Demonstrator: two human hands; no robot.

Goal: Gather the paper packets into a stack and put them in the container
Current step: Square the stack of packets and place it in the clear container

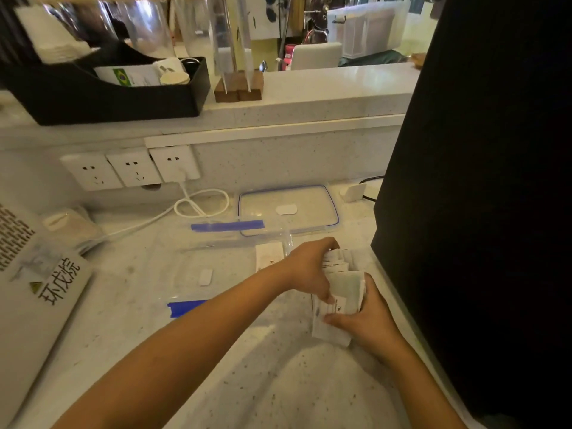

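Observation:
Both hands hold a bunch of white paper packets (pixel 342 284) on the right side of the speckled white counter. My left hand (pixel 311 269) grips the bunch from the left and top, thumb near the bottom edge. My right hand (pixel 368 317) clasps it from the right and below. The packets stand fanned and uneven. To their left stands a clear plastic container (pixel 198 258) with blue tape on its walls; one white packet (pixel 268 256) leans inside its right end. Behind it the container's clear lid (pixel 309 196), edged in blue, lies flat.
A big black appliance (pixel 479 181) rises right beside the hands. A white cable (pixel 201 207) loops from the wall sockets (pixel 130 168) behind the container. A grey laptop (pixel 34 305) with stickers lies at left. A black organiser tray (pixel 102 97) sits on the raised ledge.

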